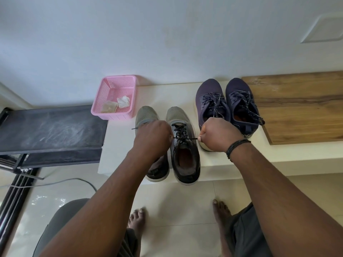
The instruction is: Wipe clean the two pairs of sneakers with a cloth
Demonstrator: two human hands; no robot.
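Two pairs of sneakers stand on a white desk (118, 145) against the wall, and the grey sneaker (182, 145) with black laces, nearer the middle, serves as the landmark. Its lace (187, 138) is stretched taut across the tongue. The left hand (153, 139) is curled over the lace end just to the left of this shoe, fingers closed on it; a loose lace tip pokes out past the back of that hand. The right hand (219, 135) is fisted just to the right of the shoe, pinching the other end of the same lace between thumb and fingers. A dark braided band (235, 147) sits on the right wrist.

The shoe's mate (146, 115) stands touching it on the left, largely covered by the left hand and forearm. To the right and slightly behind stands the pair of dark purple sneakers (228, 102), side by side, laces loose, the right hand in front of the nearer one's heel. Beyond that pair lies a wooden board (300, 108).

Behind and left of the grey shoe stands a pink basket (116, 86) holding two crumpled cloths (117, 104). Further left is a dark dusty shelf (52, 128). In front, bare feet (138, 219) rest on the tiled floor (178, 201).
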